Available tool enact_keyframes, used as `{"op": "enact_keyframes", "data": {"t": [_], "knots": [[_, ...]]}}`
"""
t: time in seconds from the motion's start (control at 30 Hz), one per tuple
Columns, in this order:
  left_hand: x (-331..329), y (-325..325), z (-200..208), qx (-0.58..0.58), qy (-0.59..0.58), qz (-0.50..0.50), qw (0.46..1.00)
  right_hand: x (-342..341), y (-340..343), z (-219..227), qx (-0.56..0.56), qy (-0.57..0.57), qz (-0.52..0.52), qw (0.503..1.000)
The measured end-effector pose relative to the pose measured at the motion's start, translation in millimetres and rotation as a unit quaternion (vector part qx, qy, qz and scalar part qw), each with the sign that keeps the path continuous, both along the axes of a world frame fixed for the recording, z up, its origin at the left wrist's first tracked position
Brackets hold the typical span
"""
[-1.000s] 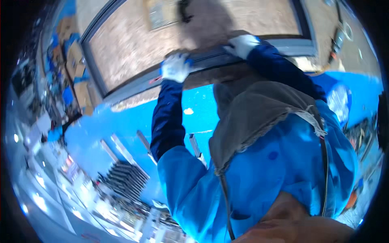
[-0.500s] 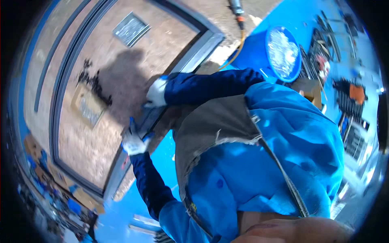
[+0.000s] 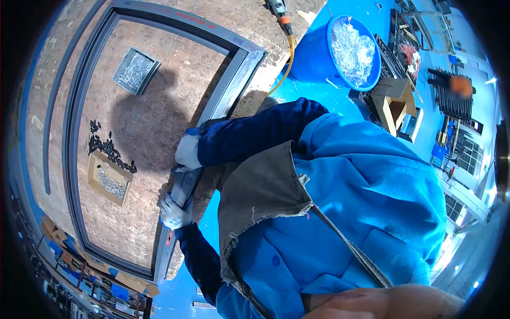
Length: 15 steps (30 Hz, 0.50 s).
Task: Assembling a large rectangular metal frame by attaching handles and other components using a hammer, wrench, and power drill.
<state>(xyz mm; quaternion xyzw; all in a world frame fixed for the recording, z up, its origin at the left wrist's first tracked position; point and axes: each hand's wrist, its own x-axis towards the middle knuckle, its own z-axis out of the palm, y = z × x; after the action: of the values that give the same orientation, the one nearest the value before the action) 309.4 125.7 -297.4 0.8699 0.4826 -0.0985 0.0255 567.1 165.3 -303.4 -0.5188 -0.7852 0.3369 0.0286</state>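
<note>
Left hand (image 3: 176,212) half-curled over near side of frame (image 3: 184,185), touching it; frame lies on surface (image 3: 141,223). Right hand (image 3: 187,151) farther right along same side, fingers bent, tips hidden; cannot tell whether either hand grips or just rests. Steady handling probably wants even pressure from both hands, frame level, fingers clear of its underside.

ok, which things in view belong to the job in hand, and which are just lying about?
In the job:
frame, left hand and right hand on it
probably tray, small box, black bits: inside the frame's outline, untouched

Apparently lying about:
tool, use unclear
bin
carton
</note>
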Motion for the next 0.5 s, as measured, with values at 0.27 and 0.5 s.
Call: {"op": "enact_keyframes", "data": {"t": [0.27, 0.5], "knots": [[53.0, 1.9, -5.7, 0.095, -0.096, -0.018, 0.991, -5.0, 5.7, 0.9, -0.060, -0.025, 0.041, 0.997], [44.4, -9.3, -16.1, 0.079, -0.050, 0.027, 0.995, 35.8, 7.0, 9.3, 0.056, 0.031, 0.076, 0.995]]}}
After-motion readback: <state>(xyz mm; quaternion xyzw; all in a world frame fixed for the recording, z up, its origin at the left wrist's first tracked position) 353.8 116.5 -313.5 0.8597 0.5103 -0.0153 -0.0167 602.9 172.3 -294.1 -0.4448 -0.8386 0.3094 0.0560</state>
